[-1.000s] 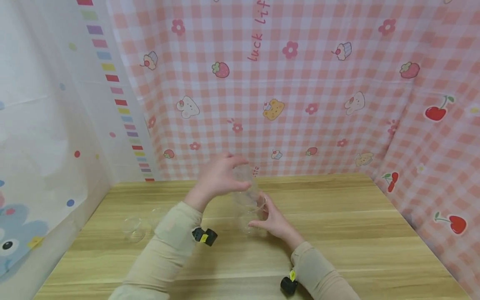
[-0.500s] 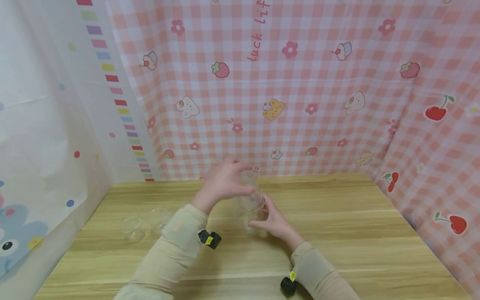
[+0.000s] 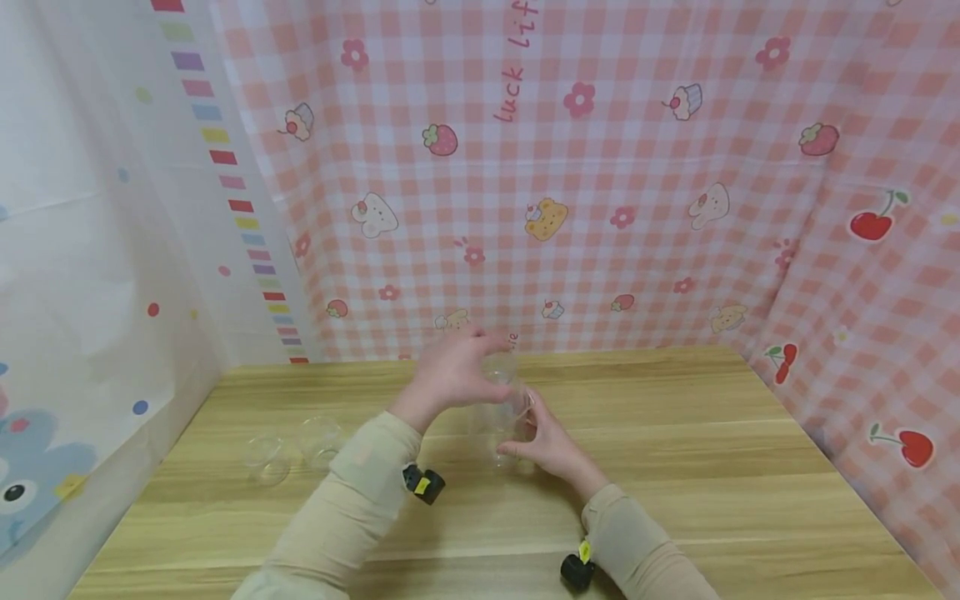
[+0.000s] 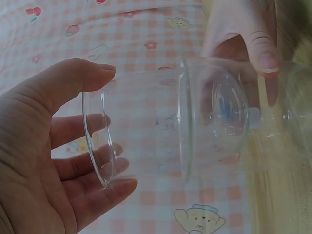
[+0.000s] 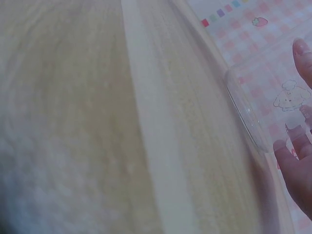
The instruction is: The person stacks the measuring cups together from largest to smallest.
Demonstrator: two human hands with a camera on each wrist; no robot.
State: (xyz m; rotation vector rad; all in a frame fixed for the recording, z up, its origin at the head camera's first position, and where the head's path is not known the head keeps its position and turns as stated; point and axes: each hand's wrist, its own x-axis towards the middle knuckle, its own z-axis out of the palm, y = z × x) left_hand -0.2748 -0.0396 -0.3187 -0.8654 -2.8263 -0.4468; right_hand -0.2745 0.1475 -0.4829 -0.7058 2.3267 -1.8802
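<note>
My left hand (image 3: 453, 375) grips the flared rim of a clear cylindrical glass insert (image 4: 141, 122), thumb on one side and fingers on the other. The insert's rounded lower end (image 4: 231, 114) sits inside a larger clear container (image 4: 287, 146). My right hand (image 3: 551, 442) holds that container around its side, with the thumb in front, on the wooden table. In the right wrist view the container's rounded base (image 5: 248, 117) shows beside the right hand's fingers (image 5: 295, 146). Being see-through, both vessels have faint outlines in the head view.
Clear round glass pieces stand on the wooden table (image 3: 675, 467) at the left: one at the outer left (image 3: 264, 457) and another (image 3: 321, 442) near the left forearm. A pink checked cloth (image 3: 600, 167) hangs behind the table, with printed cloths along the sides.
My left hand has moved down and slightly right, lowering the glass insert, which was tilted, deeper into the container. My right hand has stayed in place.
</note>
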